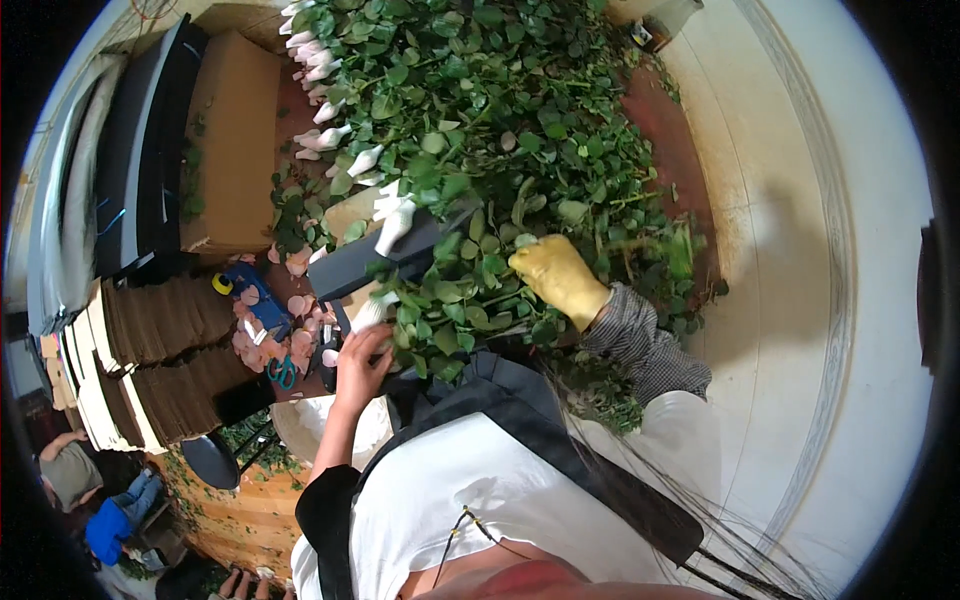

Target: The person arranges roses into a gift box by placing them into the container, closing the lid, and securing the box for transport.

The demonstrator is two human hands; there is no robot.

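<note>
Rose stems [500,150] with white buds lie in a leafy heap across the counter [690,150]; buds toward its left edge, stem ends buried in foliage, total count unreadable. Right hand [555,275], in a yellow glove, is pushed into the heap's near side; fingers hidden by leaves, so grip can't be judged. Left hand [362,358], bare, is closed around one white bud [372,312] at the heap's near-left corner. Dark flat board [390,255] sits under the leaves there, partly covered. Left of the heap: loose pink petals [295,300], one blue box [255,300], teal scissors [283,372], stacked brown cardboard [160,350].
</note>
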